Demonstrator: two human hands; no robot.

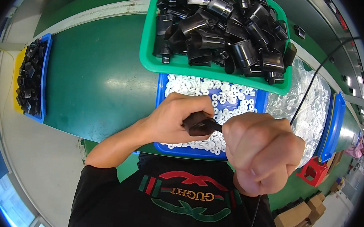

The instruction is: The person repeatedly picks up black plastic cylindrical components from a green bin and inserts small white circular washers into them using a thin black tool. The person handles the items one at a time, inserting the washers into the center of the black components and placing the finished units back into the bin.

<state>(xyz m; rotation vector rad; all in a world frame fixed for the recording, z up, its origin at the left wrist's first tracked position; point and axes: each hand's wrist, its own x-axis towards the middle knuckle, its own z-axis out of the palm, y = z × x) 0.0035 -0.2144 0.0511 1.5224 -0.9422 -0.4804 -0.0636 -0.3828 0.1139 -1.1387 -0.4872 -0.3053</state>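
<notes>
My left hand (175,119) is closed around a black plastic part (198,124), a short curved sleeve. My right hand (263,151) makes a fist around a dark tool, most of it hidden by the fingers. Its black shaft (217,127) points left and meets the black part; whether it goes inside, I cannot tell. Thin black cord (308,90) shows above and below the right fist. Below both hands lies a blue tray (161,95) with many small white rings (192,85).
A green bin (146,47) heaped with black plastic parts (221,32) overhangs the tray's far side. Clear plastic bags (304,109) lie to the right, beside a blue bin (336,126). Far left, a blue-and-yellow bin (45,78) holds black pieces. The tabletop (100,74) is green.
</notes>
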